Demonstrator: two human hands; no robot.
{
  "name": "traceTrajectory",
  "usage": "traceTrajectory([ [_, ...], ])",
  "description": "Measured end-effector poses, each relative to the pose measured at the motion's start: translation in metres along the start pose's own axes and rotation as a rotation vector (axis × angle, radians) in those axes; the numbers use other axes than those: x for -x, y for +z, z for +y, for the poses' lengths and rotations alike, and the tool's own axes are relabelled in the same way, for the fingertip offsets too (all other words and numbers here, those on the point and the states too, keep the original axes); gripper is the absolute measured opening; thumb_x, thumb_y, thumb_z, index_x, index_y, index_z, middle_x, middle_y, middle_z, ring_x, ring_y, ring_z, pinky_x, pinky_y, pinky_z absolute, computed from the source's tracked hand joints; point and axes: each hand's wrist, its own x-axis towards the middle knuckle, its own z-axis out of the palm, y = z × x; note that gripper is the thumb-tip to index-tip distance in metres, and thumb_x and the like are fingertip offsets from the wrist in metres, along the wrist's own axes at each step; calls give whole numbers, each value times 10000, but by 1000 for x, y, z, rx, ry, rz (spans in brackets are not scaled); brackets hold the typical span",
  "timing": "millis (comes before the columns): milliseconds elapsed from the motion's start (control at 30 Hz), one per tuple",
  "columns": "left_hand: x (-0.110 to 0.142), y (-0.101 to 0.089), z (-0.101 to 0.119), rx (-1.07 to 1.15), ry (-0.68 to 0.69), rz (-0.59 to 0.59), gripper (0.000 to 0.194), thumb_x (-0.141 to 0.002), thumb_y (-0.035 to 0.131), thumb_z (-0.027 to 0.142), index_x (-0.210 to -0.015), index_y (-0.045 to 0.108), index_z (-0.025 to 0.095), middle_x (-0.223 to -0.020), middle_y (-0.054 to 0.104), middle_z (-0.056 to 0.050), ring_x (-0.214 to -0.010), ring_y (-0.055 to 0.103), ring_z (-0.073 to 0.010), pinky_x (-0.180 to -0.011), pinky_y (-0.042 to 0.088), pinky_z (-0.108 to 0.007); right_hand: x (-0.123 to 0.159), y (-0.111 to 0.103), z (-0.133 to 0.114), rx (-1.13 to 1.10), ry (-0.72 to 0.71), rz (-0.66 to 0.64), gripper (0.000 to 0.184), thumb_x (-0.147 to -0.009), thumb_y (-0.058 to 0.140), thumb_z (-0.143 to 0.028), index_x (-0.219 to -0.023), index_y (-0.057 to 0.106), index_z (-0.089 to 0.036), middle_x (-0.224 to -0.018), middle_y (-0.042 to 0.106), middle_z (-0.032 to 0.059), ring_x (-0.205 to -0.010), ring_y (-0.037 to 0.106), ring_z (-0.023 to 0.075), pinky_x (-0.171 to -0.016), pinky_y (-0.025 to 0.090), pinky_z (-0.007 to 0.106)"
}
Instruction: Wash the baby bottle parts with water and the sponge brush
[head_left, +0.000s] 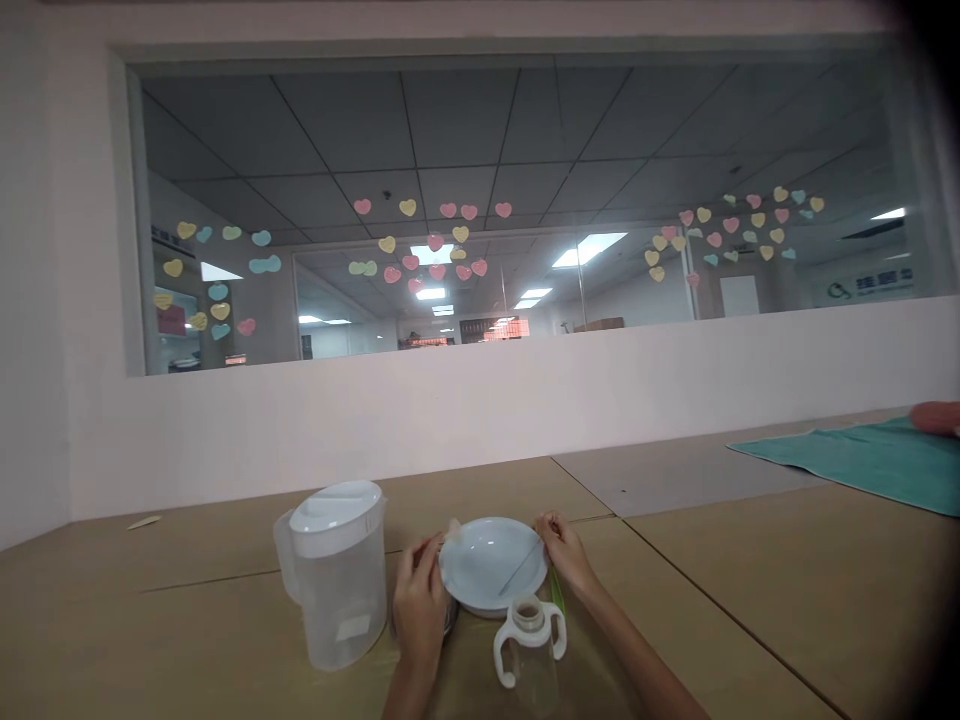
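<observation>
Currently the hands are apart, one at each side of a white bowl (pixel 484 555). The right hand (pixel 564 550) is closed on the end of a thin rod (pixel 521 568), which slants over the bowl toward the left. The left hand (pixel 421 600) is at the bowl's near-left edge, with a small pale piece (pixel 454 530) by its fingertips; whether it grips that piece cannot be told.

As for writing, the pitcher (pixel 341 580) just left of the left hand bears a pale label (pixel 352 627), too faint to read. Far beyond the right hand, behind the window (pixel 495 130), a wall sign (pixel 885 283) shows blurred characters beside a round logo. Heart-shaped notes (pixel 435 242) dot the glass, without legible words.

A bottle with white handles (pixel 529 635) stands between the forearms, in front of the bowl and partly overlapping its near rim. Something green (pixel 556 590) shows just below the right hand. Well off to its right lies a teal cloth (pixel 870 460), with a reddish thing (pixel 935 418) at its far edge.
</observation>
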Motion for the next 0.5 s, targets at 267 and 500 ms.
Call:
traceTrajectory([
  [267,-9,19,31,242,-83,-72,236,-863,449,267,-836,677,215,-915,622,-63,-887,620,-198,-804,499,-324,8,-1,-1,-83,65,78,615,-704,451,-771,-755,574,-171,-529,554,-13,-384,456,109,-342,328,223],
  [500,5,19,24,383,-110,-365,244,-838,479,260,-954,687,208,-1030,648,-83,-1013,592,-231,-908,473,-390,7,-1,-19,-351,114,51,511,-709,559,-682,-714,576,-171,-623,626,39,-466,538,128,-377,373,220],
])
